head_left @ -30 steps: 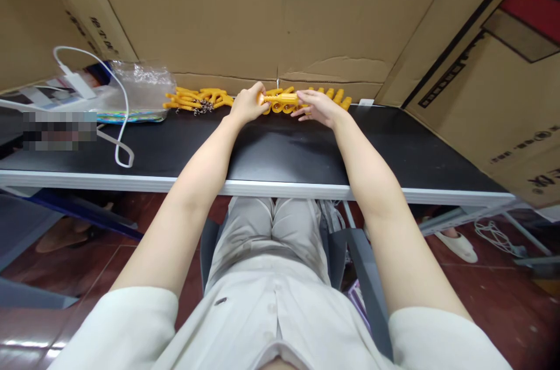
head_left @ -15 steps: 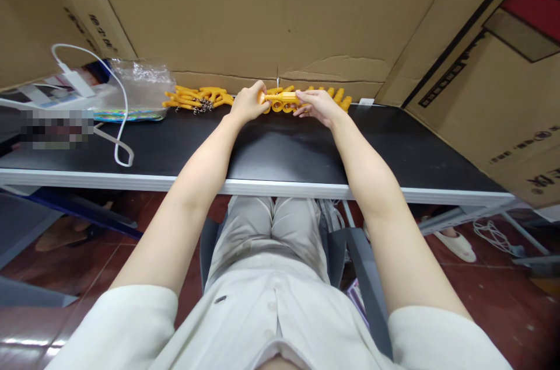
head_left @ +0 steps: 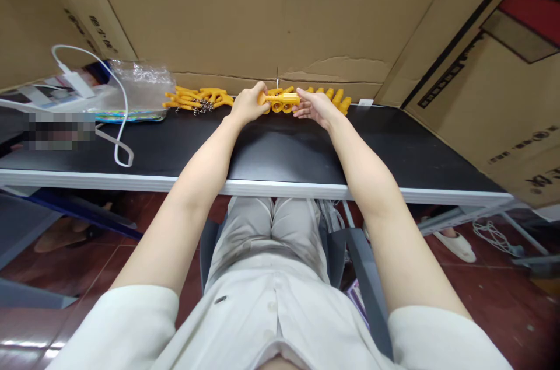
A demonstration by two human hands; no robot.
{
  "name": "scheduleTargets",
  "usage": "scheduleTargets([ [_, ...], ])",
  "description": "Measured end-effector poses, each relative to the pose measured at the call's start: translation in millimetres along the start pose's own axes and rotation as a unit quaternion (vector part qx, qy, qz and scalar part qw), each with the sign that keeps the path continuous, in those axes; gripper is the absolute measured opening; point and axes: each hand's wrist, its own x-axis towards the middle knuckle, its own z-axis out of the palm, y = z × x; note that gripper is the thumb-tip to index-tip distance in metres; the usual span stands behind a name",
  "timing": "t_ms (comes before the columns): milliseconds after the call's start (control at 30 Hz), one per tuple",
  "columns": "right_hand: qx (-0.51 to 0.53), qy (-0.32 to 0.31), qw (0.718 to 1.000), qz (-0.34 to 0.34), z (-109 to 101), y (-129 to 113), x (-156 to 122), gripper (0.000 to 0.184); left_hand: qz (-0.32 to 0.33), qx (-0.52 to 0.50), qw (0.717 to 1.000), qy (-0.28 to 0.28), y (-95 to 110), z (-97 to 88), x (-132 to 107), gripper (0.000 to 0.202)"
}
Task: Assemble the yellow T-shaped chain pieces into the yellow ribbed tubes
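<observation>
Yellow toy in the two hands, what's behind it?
Behind the yellow toy, more yellow pieces lie on the black table, then a cardboard wall. The left hand and right hand hide the rest.

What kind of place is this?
Probably a small assembly workstation: brown cardboard boxes enclose a black tabletop bearing yellow plastic parts; the left hand and right hand hold one yellow part.

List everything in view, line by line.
Yellow plastic piece: one, yellow, held between both hands.
Loose yellow plastic pieces: piles, count unclear, yellow, either side of the hands.
Clear plastic bag: one, transparent, far left.
White cable: one, white, table's left.
Black table: one, black, pale edge.
Brown cardboard sheets: several, brown, behind the table.
Left hand: one, grips the piece's left end.
Right hand: one, pinches its right end.
</observation>
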Motion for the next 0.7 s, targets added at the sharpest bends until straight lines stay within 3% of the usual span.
scheduleTargets([
  [300, 0.003, 0.004, 1.0, 0.011, 1.4, -1.9, 0.6, 0.052, 0.019, -0.024, 1.0, 0.0, -8.8, 4.6, 2.7, 0.04],
  [533, 0.016, 0.035, 0.999, 0.013, 5.2, -2.2, -2.0, 0.057, 0.008, -0.025, 1.0, -0.006, -1.8, -1.0, -0.5, 0.041],
  [700, 0.037, 0.031, 0.999, 0.016, 5.1, -3.4, -0.5, 0.054, 0.023, -0.047, 0.999, -0.008, 1.3, -4.4, -2.8, 0.052],
])
